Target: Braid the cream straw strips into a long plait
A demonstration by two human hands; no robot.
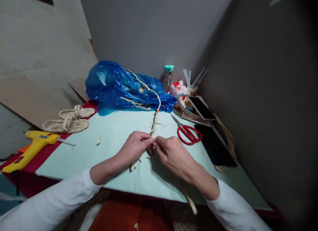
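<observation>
My left hand [135, 146] and my right hand [171, 154] meet at the middle of the pale green table sheet [111, 131], both pinched on the near end of a braided straw cord [155, 120]. The cord runs away from me over the sheet and up onto a blue plastic bag [116, 86] at the back. Loose straw strips [188, 198] trail from under my right hand over the table's front edge. More straw scraps lie under my left wrist.
Red scissors [188, 133] lie right of my hands, beside a black slab [215, 146]. A phone [201, 107] leans on a woven basket at the back right. A yellow glue gun [32, 148] and woven straw sandals [68, 120] sit at the left. Grey walls close the corner.
</observation>
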